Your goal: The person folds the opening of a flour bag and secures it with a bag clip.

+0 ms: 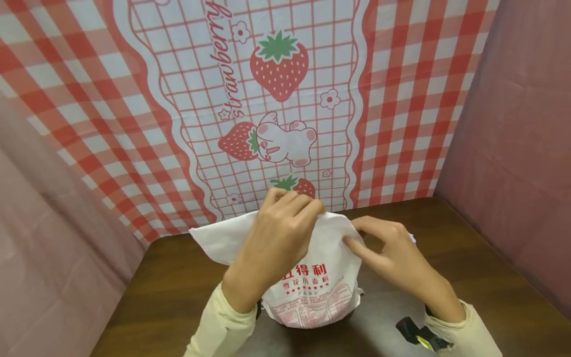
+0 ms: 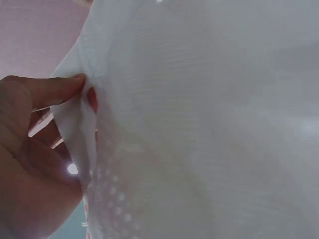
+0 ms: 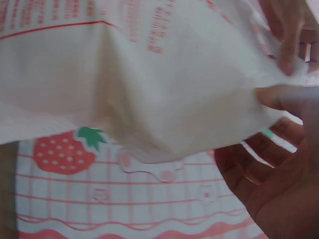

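A white flour bag [image 1: 308, 297] with red printing stands on the table in front of me, bulging at the bottom and flat and loose at the top. My left hand [image 1: 283, 233] reaches over its front and pinches the top edge. In the left wrist view the thumb of the left hand [image 2: 35, 149] presses the white sheet, which fills most of that view. At the bag's upper right edge, my right hand [image 1: 392, 253] pinches the material between thumb and fingers. The right wrist view shows the right hand [image 3: 279, 184] just below the left hand, both at the bag's edge.
The brown wooden table [image 1: 142, 302] has a grey patch [image 1: 383, 317] around the bag. A small pale object [image 1: 412, 239] sits behind the right hand. Behind stands a red-and-white strawberry cloth [image 1: 285, 74], with pink cloths [image 1: 513, 139] at the sides.
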Demonstrator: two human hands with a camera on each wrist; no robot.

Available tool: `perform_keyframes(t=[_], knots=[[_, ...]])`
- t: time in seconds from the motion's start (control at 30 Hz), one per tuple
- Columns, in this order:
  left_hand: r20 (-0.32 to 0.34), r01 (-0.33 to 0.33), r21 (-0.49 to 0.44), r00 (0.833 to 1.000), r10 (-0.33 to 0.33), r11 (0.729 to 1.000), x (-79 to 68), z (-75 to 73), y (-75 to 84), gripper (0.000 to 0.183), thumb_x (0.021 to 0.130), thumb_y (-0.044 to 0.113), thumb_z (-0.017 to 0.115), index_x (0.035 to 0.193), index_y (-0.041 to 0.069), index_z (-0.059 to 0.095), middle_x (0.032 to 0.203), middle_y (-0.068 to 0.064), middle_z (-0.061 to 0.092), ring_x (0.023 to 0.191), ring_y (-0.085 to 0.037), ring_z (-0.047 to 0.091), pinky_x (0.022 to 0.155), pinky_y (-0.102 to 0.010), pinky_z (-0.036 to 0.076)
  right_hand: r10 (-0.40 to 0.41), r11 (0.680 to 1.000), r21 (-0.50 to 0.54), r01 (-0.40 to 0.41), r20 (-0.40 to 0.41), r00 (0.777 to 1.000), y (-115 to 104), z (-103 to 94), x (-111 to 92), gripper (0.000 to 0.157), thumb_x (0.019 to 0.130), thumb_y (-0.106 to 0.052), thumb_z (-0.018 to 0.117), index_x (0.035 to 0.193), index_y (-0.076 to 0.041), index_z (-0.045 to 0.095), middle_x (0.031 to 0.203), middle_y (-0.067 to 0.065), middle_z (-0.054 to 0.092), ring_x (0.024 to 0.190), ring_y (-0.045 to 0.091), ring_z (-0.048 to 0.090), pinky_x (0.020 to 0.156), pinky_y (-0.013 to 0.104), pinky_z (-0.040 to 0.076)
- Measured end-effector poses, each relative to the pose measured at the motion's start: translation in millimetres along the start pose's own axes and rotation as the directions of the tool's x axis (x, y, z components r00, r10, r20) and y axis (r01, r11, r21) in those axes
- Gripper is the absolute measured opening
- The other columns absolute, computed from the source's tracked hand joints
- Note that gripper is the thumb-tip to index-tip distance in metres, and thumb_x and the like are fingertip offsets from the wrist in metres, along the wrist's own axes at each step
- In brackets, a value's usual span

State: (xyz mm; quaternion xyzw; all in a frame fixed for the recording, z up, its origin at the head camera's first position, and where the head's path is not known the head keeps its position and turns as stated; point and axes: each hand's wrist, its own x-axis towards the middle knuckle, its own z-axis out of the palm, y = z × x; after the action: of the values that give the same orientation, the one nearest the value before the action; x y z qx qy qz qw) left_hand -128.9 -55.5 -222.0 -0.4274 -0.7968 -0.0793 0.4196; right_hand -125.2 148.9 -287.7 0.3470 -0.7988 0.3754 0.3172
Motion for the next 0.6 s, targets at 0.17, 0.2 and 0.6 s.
perform_keyframes(t=[0.17, 0.2, 0.6], knots=[[-0.068, -0.042, -0.005, 0.997, 0.041, 0.999, -4.1, 1.9, -2.5, 0.015, 0.087, 0.006, 0.051, 0.083, 0.013, 0.063, 0.083, 0.004, 0.063, 0.077, -0.011, 0.054, 0.082, -0.031, 0.038, -0.022, 0.997, -0.075, 0.025, 0.038, 0.999, 7.8, 1.3, -4.2, 0.025, 0.073, -0.003, 0.066, 0.093, -0.016, 0.059, 0.088, -0.012, 0.056, 0.075, 0.002, 0.051, 0.066, 0.012, 0.04], [-0.087, -0.053, -0.012, 0.995, 0.051, 0.999, -5.2, 2.1, -2.7, 0.015, 0.087, 0.005, 0.05, 0.083, 0.013, 0.063, 0.083, 0.004, 0.063, 0.077, -0.011, 0.054, 0.083, -0.031, 0.038, -0.018, 0.996, -0.088, 0.022, 0.042, 0.999, 8.7, 1.7, -4.5, 0.025, 0.073, -0.003, 0.065, 0.093, -0.016, 0.059, 0.088, -0.012, 0.056, 0.075, 0.001, 0.05, 0.065, 0.011, 0.04], [-0.11, -0.079, -0.059, 0.991, 0.072, 0.995, -12.6, -2.1, 4.1, 0.018, 0.082, -0.001, 0.05, 0.085, 0.011, 0.063, 0.089, 0.001, 0.063, 0.083, -0.013, 0.056, 0.087, -0.034, 0.037, -0.041, 0.988, -0.148, 0.041, 0.006, 0.999, 13.5, 2.6, -7.0, 0.024, 0.064, 0.001, 0.059, 0.081, -0.014, 0.052, 0.078, -0.012, 0.046, 0.071, 0.0, 0.046, 0.061, 0.009, 0.037]])
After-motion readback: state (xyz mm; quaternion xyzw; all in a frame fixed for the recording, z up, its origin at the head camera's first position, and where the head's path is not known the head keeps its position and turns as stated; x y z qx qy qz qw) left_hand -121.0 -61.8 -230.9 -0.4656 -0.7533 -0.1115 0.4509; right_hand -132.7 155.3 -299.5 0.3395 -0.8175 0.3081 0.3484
